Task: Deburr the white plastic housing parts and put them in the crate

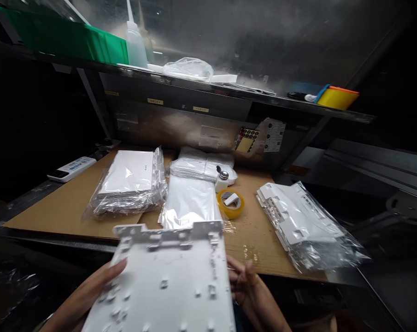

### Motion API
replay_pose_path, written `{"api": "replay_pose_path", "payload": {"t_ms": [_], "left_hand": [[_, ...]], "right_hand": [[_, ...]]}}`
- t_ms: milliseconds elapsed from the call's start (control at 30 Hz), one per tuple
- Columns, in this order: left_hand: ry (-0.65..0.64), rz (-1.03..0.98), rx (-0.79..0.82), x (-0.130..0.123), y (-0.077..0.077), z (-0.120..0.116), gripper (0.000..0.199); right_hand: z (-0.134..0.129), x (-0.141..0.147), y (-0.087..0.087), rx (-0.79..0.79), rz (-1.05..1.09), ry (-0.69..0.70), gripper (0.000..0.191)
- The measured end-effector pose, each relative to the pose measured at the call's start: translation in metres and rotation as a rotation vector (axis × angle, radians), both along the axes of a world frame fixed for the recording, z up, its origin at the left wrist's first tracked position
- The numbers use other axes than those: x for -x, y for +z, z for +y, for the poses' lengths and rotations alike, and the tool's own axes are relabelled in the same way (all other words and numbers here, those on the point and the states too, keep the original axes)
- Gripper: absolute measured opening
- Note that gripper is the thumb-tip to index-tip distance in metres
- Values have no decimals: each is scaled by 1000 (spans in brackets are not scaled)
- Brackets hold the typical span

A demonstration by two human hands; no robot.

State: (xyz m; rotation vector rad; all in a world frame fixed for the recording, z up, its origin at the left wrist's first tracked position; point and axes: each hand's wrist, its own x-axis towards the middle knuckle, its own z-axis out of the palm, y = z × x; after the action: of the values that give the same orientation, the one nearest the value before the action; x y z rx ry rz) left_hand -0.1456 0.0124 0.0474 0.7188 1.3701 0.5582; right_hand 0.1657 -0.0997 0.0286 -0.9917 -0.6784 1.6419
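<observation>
A white moulded plastic panel is tilted up close to me, its inner face with small clips and posts towards me. My left hand is closed on its left edge, thumb on the near face and the other fingers hidden beneath. At the right edge is my right hand, fingers curled against the panel and their tips partly hidden by it; its thumb stands off the face. Just beyond the panel lies a stack of clear plastic bags.
Bagged white panels lie on the cardboard at left and right. Between them are a tape roll, a small pump bottle and more folded bags. A metal shelf with a green bin overhangs the back.
</observation>
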Motion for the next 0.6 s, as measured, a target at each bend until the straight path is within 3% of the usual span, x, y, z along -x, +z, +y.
{"api": "replay_pose_path", "payload": {"t_ms": [67,167,233,300,400,467,533,600], "left_hand": [[-123,-228,47,-36,15,17,57],[-463,-380,16,-79,31,39,53],[-610,-292,-188,-99,32,52,72],[-639,-111,-487,-114,24,62,79],[-697,287,-970,-128,-9,71,57],[-819,541,-1229,-129,-40,76,52],[-881,634,-1309,-122,-74,85,50],[-871,620,-1393,-113,-109,102,47]], "right_hand": [[0,-12,11,49,160,-140,82],[1,-29,19,99,217,-355,64],[-3,-41,19,116,248,-447,60],[-9,-56,18,120,309,-490,62],[-19,-80,18,96,406,-588,59],[-25,-92,19,50,459,-717,42],[-28,-98,19,-18,497,-838,35],[-29,-98,16,-75,505,-901,48]]}}
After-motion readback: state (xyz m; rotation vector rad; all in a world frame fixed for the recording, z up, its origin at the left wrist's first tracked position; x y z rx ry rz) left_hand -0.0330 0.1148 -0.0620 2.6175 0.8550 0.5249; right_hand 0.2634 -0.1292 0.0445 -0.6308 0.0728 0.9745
